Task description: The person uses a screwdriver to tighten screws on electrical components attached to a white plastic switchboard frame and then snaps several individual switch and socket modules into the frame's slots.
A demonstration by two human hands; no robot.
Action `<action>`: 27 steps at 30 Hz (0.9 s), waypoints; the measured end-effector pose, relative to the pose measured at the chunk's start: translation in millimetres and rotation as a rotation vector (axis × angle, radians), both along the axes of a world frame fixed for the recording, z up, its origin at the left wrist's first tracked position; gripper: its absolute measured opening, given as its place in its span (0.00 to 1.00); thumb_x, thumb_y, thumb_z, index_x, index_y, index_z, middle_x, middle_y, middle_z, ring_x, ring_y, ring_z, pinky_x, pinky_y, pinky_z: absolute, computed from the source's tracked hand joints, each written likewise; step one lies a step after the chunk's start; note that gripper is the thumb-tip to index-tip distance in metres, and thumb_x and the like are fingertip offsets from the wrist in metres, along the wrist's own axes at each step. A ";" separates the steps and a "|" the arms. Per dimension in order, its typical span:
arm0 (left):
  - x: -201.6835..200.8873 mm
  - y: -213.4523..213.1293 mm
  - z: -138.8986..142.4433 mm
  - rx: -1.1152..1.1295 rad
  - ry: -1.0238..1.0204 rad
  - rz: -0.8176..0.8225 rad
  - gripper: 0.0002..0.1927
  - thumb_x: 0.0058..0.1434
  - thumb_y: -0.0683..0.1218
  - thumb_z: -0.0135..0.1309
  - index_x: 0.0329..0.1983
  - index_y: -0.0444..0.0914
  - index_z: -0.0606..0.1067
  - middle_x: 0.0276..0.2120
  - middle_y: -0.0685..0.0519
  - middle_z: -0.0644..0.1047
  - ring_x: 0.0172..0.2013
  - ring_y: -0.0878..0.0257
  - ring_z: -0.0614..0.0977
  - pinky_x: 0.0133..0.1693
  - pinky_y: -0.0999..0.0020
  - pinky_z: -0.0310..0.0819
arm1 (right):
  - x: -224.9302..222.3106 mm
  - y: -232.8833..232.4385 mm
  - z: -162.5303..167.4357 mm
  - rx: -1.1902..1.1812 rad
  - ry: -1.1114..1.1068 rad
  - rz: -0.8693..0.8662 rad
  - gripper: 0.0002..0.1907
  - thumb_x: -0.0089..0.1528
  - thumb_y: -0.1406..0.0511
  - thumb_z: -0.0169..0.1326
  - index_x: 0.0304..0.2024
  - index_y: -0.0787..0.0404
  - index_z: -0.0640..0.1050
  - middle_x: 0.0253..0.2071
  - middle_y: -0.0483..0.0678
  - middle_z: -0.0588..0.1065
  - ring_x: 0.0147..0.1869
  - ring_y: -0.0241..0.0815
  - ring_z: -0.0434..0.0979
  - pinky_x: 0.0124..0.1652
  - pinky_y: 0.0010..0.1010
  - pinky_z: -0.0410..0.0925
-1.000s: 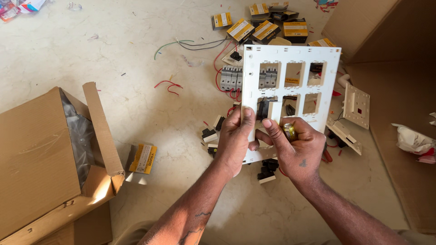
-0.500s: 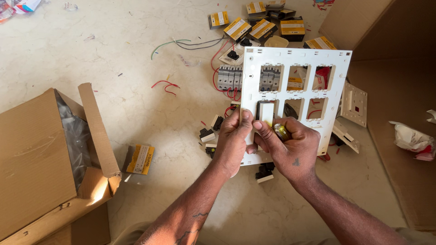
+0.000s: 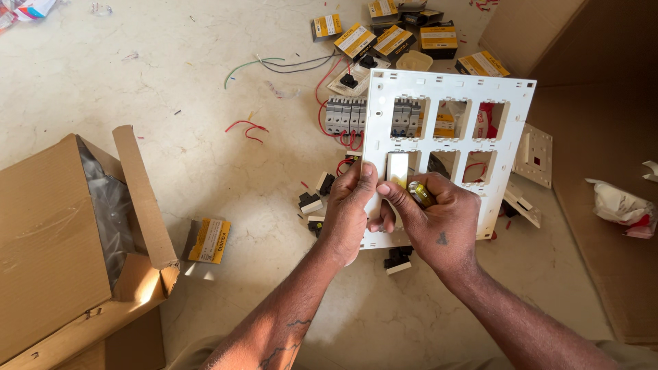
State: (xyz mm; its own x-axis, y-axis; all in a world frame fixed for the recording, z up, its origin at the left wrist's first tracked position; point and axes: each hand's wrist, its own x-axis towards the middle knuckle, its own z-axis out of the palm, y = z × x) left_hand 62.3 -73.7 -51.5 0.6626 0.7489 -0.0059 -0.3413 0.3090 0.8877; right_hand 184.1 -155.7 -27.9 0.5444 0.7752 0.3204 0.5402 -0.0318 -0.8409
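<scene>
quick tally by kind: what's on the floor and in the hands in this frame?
White switch plate frame, held by the left hand and right hand: 1
Yellow-and-black small boxes: 7
Breaker row: 1
Open cardboard box: 1
Loose black-and-white switch modules: 3
Total: 13

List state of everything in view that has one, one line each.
white switch plate: held up off the floor, most module openings empty
white module: seated in the lower left opening
left hand: gripping the plate's lower edge, thumb by the module
right hand: closed on a yellow-handled tool
cardboard box: open, flaps up
breaker row: on the floor, red wires attached
</scene>
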 end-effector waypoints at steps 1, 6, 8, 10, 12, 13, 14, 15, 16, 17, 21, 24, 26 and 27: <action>-0.3 -0.2 1.3 0.002 0.006 0.000 0.22 0.74 0.62 0.40 0.51 0.39 0.71 0.31 0.55 0.74 0.19 0.68 0.76 0.19 0.76 0.59 | -0.3 0.3 0.2 0.004 -0.008 0.001 0.17 0.58 0.57 0.69 0.36 0.66 0.83 0.16 0.41 0.72 0.20 0.25 0.63 0.19 0.23 0.60; -0.5 -2.3 10.8 0.014 0.024 0.007 0.25 0.72 0.63 0.42 0.51 0.38 0.72 0.31 0.55 0.75 0.19 0.68 0.75 0.18 0.77 0.59 | -0.4 -0.5 -0.3 -0.008 -0.007 0.007 0.17 0.58 0.57 0.69 0.37 0.66 0.84 0.16 0.41 0.72 0.20 0.25 0.63 0.19 0.24 0.59; -0.9 -3.1 14.8 0.014 0.045 0.023 0.25 0.70 0.63 0.45 0.51 0.38 0.73 0.30 0.55 0.75 0.18 0.68 0.75 0.17 0.77 0.59 | -0.3 -0.9 -0.2 0.032 -0.041 0.024 0.18 0.58 0.57 0.69 0.37 0.66 0.83 0.16 0.41 0.72 0.21 0.25 0.63 0.19 0.24 0.60; -0.7 -3.3 18.1 0.004 0.068 0.051 0.24 0.68 0.62 0.48 0.51 0.37 0.73 0.30 0.54 0.76 0.17 0.68 0.75 0.16 0.77 0.59 | 1.2 -0.8 1.2 0.013 -0.041 0.058 0.16 0.59 0.58 0.67 0.39 0.65 0.84 0.15 0.41 0.71 0.20 0.25 0.62 0.19 0.24 0.59; -2.2 -1.7 21.2 -0.004 0.080 0.070 0.23 0.67 0.60 0.51 0.50 0.36 0.74 0.31 0.54 0.76 0.17 0.69 0.74 0.16 0.77 0.59 | 3.2 0.3 3.6 -0.015 -0.027 0.096 0.16 0.59 0.58 0.66 0.40 0.64 0.85 0.15 0.42 0.72 0.20 0.26 0.62 0.19 0.25 0.60; -2.8 -1.3 22.1 -0.009 0.085 0.079 0.23 0.67 0.59 0.52 0.50 0.36 0.74 0.31 0.55 0.75 0.17 0.69 0.74 0.16 0.77 0.59 | 5.1 0.3 5.4 -0.034 -0.014 0.117 0.15 0.60 0.58 0.66 0.41 0.64 0.85 0.15 0.43 0.72 0.20 0.27 0.62 0.20 0.26 0.60; -3.1 -1.5 22.5 0.004 0.091 0.076 0.22 0.66 0.59 0.54 0.50 0.36 0.74 0.31 0.54 0.76 0.17 0.69 0.74 0.16 0.77 0.59 | 6.7 0.6 6.9 -0.053 -0.001 0.138 0.15 0.60 0.58 0.65 0.42 0.63 0.85 0.16 0.44 0.73 0.21 0.28 0.62 0.20 0.27 0.60; -3.3 -1.1 22.8 0.019 0.097 0.074 0.22 0.66 0.58 0.55 0.49 0.36 0.74 0.31 0.54 0.76 0.17 0.69 0.74 0.17 0.77 0.59 | 8.1 1.0 8.3 -0.047 -0.005 0.133 0.17 0.59 0.58 0.65 0.43 0.63 0.85 0.19 0.44 0.75 0.23 0.28 0.67 0.22 0.26 0.64; -3.7 -1.1 22.6 0.031 0.103 0.071 0.22 0.65 0.58 0.56 0.48 0.35 0.74 0.31 0.53 0.76 0.17 0.69 0.74 0.17 0.77 0.60 | 9.9 0.3 9.5 -0.042 -0.009 0.127 0.18 0.59 0.57 0.66 0.44 0.63 0.84 0.23 0.44 0.78 0.25 0.28 0.72 0.23 0.26 0.68; -4.1 -1.0 22.1 0.025 0.104 0.068 0.22 0.64 0.58 0.57 0.47 0.35 0.74 0.30 0.53 0.77 0.17 0.70 0.73 0.17 0.77 0.60 | 11.2 -0.6 10.2 -0.037 -0.013 0.123 0.20 0.58 0.56 0.66 0.45 0.63 0.83 0.27 0.44 0.81 0.27 0.28 0.76 0.25 0.25 0.71; -2.4 0.3 18.2 0.037 0.073 0.058 0.21 0.62 0.56 0.61 0.45 0.35 0.75 0.30 0.53 0.80 0.16 0.71 0.72 0.17 0.77 0.60 | 18.1 -5.7 9.5 -0.007 -0.222 -0.062 0.34 0.51 0.51 0.72 0.47 0.70 0.77 0.36 0.52 0.80 0.37 0.35 0.80 0.34 0.30 0.75; -1.4 -1.2 15.0 0.085 0.060 0.053 0.19 0.62 0.53 0.64 0.44 0.34 0.76 0.30 0.53 0.79 0.18 0.71 0.72 0.18 0.76 0.61 | 25.6 -4.1 8.0 -0.051 -0.229 -0.001 0.33 0.53 0.50 0.71 0.48 0.69 0.78 0.37 0.50 0.81 0.40 0.34 0.81 0.37 0.31 0.74; -3.4 -1.9 13.5 0.140 0.081 0.038 0.17 0.61 0.50 0.65 0.45 0.34 0.77 0.31 0.54 0.80 0.21 0.73 0.73 0.20 0.76 0.64 | 30.5 -0.4 8.2 -0.088 -0.100 0.146 0.27 0.57 0.52 0.68 0.47 0.65 0.80 0.37 0.46 0.82 0.38 0.31 0.81 0.35 0.28 0.74; -4.1 -1.9 13.0 0.177 0.099 0.020 0.16 0.60 0.49 0.65 0.45 0.35 0.77 0.33 0.54 0.81 0.23 0.74 0.74 0.21 0.76 0.66 | 30.9 -0.7 8.2 -0.185 -0.050 0.115 0.24 0.57 0.53 0.68 0.44 0.66 0.81 0.32 0.48 0.80 0.34 0.32 0.78 0.31 0.30 0.71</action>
State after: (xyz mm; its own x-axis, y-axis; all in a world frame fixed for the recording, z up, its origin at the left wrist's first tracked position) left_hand 58.3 -75.5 -38.5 0.6504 0.7570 0.0626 -0.2543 0.1393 0.9570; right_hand 214.9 -156.3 -19.7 0.4360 0.8795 0.1909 0.5899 -0.1191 -0.7987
